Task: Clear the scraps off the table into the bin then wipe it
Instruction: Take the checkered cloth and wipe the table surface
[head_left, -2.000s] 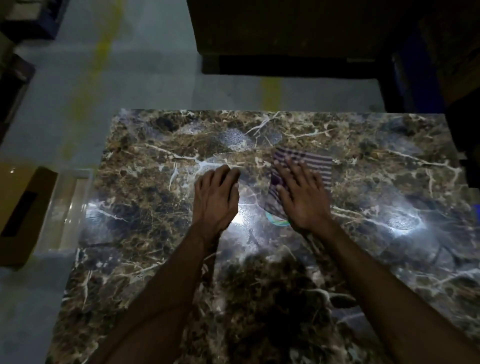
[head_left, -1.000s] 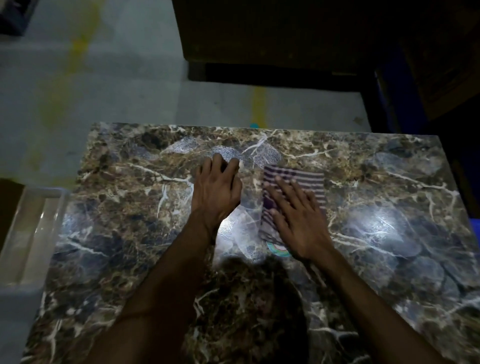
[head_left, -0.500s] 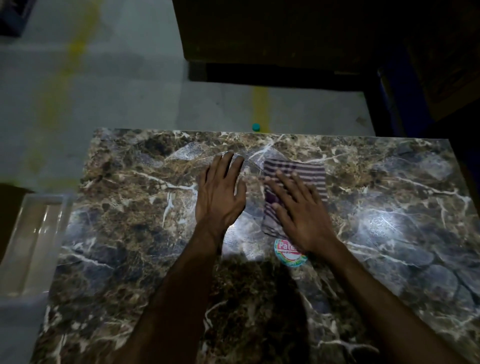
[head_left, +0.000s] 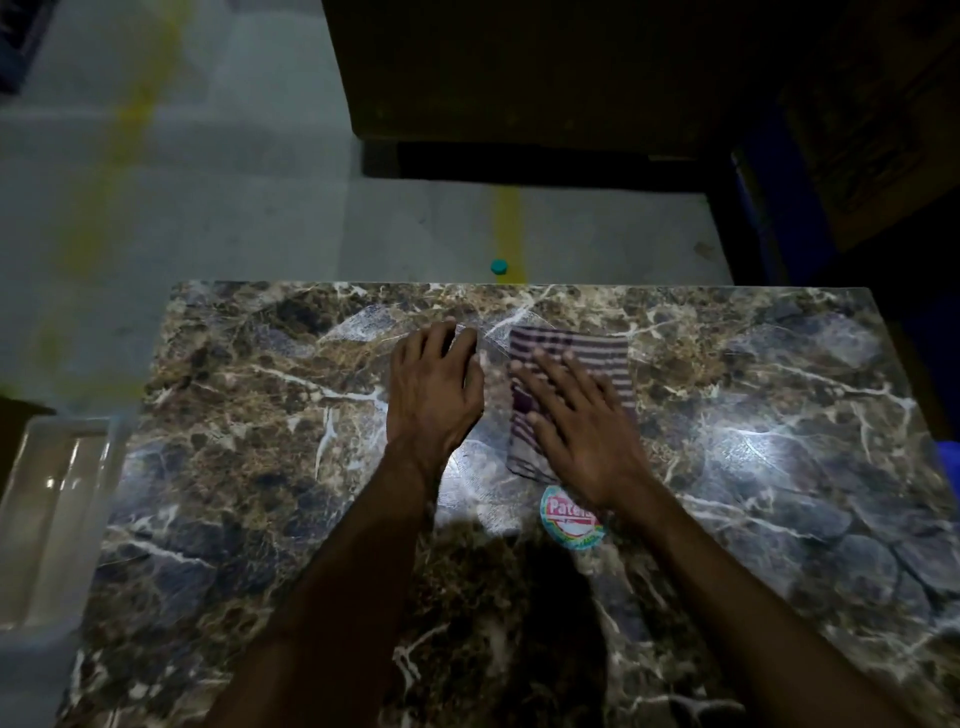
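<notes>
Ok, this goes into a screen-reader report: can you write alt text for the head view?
A person's right hand presses flat on a striped cloth on a marble table, while the left hand rests on the tabletop beside it. A round sticker shows near the right wrist, and a clear plastic bin sits off the table's left edge.

My right hand (head_left: 576, 431) lies flat on the cloth (head_left: 597, 358) near the middle of the table (head_left: 249, 467), my left hand (head_left: 434, 389) on the table just left of the cloth. A round sticker (head_left: 563, 525) sits just nearer me than the cloth. A bin (head_left: 47, 519) stands off the table's left edge; a small cap (head_left: 498, 266) lies on the floor beyond its far edge.
</notes>
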